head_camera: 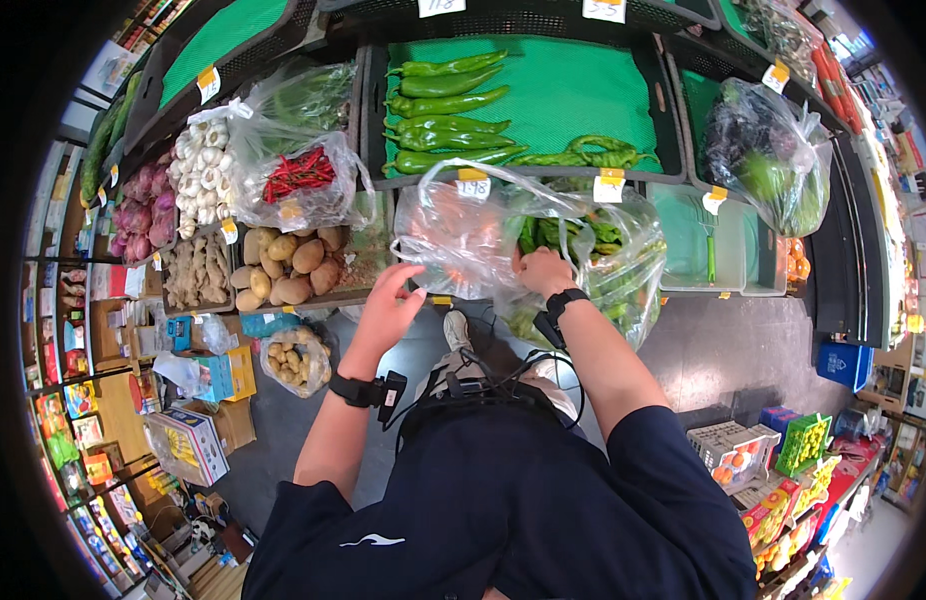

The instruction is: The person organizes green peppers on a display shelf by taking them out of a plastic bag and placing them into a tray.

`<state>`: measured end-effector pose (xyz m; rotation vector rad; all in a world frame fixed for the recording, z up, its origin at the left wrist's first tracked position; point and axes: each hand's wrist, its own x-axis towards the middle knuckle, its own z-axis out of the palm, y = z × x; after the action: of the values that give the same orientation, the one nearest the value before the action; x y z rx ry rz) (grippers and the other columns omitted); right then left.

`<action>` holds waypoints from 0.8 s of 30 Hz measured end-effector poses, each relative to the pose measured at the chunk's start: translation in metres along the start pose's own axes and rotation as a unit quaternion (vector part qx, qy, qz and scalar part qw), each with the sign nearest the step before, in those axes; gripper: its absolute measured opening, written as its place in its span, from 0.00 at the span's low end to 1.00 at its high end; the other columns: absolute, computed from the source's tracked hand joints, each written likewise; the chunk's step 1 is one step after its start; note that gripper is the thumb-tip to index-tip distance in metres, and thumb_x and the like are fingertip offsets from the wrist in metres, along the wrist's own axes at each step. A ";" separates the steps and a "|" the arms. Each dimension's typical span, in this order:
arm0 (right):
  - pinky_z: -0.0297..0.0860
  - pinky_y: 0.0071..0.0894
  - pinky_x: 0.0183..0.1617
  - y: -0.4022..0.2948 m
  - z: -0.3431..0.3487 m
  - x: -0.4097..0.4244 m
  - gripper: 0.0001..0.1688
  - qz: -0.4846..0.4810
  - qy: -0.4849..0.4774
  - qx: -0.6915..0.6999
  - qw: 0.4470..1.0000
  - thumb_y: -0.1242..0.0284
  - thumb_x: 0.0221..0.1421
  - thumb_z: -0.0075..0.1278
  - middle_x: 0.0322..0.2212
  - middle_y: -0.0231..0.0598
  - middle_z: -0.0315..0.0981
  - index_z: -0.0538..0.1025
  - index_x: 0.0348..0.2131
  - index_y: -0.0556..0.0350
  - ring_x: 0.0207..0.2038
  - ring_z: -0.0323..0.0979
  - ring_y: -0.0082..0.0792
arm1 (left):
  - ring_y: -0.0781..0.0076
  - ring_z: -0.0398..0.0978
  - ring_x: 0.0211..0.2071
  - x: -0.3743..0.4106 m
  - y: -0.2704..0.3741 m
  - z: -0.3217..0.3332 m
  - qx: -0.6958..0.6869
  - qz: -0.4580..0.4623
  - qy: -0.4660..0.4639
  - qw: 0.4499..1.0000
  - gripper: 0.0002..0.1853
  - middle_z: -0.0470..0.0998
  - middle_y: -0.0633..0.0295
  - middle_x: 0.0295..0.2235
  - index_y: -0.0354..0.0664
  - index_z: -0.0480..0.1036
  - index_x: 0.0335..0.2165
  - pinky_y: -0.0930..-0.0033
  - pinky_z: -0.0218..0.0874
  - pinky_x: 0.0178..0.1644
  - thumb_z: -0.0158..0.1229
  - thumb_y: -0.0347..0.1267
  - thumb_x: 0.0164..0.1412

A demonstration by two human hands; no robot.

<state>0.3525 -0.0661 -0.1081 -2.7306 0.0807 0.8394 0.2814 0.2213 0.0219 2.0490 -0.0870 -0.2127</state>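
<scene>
My right hand reaches into the mouth of a clear plastic bag of long green peppers. Its fingertips are among the peppers and partly hidden, so I cannot tell whether they grip one. My left hand is raised with its fingers apart and nothing in it, just left of another clear bag with orange produce inside. Beyond both bags, a black crate lined with a green mat holds a column of long green peppers laid sideways at its left. More curled peppers lie along its near edge.
Potatoes, ginger, garlic and bagged red chillies are to the left. At right are a clear bin and a bag of dark and green vegetables. A potato bag sits on the floor.
</scene>
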 end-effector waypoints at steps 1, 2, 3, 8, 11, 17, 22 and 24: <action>0.68 0.47 0.53 -0.001 0.009 0.009 0.16 0.018 -0.004 -0.002 1.000 0.62 0.51 0.49 0.49 0.42 0.68 0.81 0.40 0.33 0.53 0.66 0.49 | 0.69 0.72 0.37 0.008 -0.004 -0.005 -0.015 0.002 -0.007 1.000 0.19 0.68 0.54 0.51 0.41 0.72 0.49 0.71 0.65 0.44 0.57 0.28 0.58; 0.69 0.47 0.53 0.001 0.017 0.017 0.16 0.029 -0.006 -0.005 1.000 0.62 0.52 0.49 0.49 0.42 0.67 0.81 0.40 0.34 0.53 0.66 0.49 | 0.69 0.72 0.38 0.019 -0.006 -0.012 -0.024 -0.024 -0.030 0.999 0.20 0.67 0.52 0.53 0.42 0.72 0.50 0.71 0.65 0.45 0.57 0.28 0.58; 0.69 0.47 0.52 -0.001 0.020 0.020 0.15 0.036 -0.009 -0.011 0.999 0.63 0.53 0.48 0.49 0.41 0.67 0.81 0.39 0.34 0.52 0.66 0.49 | 0.69 0.72 0.38 0.028 -0.007 -0.019 -0.023 -0.011 -0.034 0.999 0.20 0.66 0.52 0.54 0.42 0.72 0.50 0.70 0.65 0.46 0.57 0.28 0.58; 0.69 0.51 0.51 -0.015 0.022 0.021 0.18 0.062 -0.023 -0.077 0.995 0.69 0.53 0.48 0.56 0.45 0.60 0.79 0.43 0.49 0.54 0.65 0.53 | 0.72 0.71 0.42 0.068 -0.003 -0.045 -0.034 0.005 -0.111 0.993 0.22 0.62 0.54 0.58 0.47 0.71 0.53 0.70 0.65 0.48 0.56 0.27 0.59; 0.66 0.46 0.52 -0.020 0.034 0.027 0.16 0.078 -0.012 -0.144 0.986 0.68 0.55 0.48 0.59 0.39 0.58 0.80 0.42 0.47 0.56 0.62 0.46 | 0.73 0.72 0.41 0.091 -0.008 -0.049 -0.054 0.027 -0.153 0.986 0.24 0.60 0.53 0.59 0.49 0.70 0.54 0.70 0.65 0.48 0.56 0.28 0.58; 0.68 0.41 0.48 -0.020 0.039 0.021 0.12 0.075 0.043 -0.202 0.975 0.72 0.51 0.51 0.49 0.36 0.68 0.80 0.37 0.47 0.49 0.69 0.43 | 0.71 0.73 0.40 0.123 0.004 -0.048 -0.046 0.053 -0.201 0.977 0.24 0.60 0.52 0.59 0.49 0.70 0.54 0.70 0.65 0.47 0.57 0.29 0.57; 0.70 0.41 0.46 -0.007 0.043 0.019 0.08 0.041 0.143 -0.161 0.976 0.74 0.53 0.48 0.38 0.40 0.74 0.77 0.35 0.51 0.43 0.73 0.43 | 0.73 0.71 0.37 0.138 0.011 -0.035 -0.068 0.083 -0.231 0.967 0.24 0.65 0.55 0.53 0.46 0.69 0.55 0.73 0.64 0.43 0.56 0.28 0.58; 0.73 0.41 0.42 -0.006 0.052 0.029 0.09 0.069 0.181 -0.179 0.965 0.73 0.56 0.45 0.35 0.39 0.75 0.73 0.38 0.53 0.41 0.76 0.41 | 0.73 0.71 0.37 0.139 0.016 -0.034 -0.046 0.084 -0.236 0.967 0.25 0.66 0.56 0.50 0.44 0.68 0.55 0.73 0.64 0.42 0.56 0.28 0.58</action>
<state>0.3490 -0.0447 -0.1634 -3.2250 0.2157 0.4058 0.4248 0.2224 0.0358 1.8505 -0.5322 -0.5845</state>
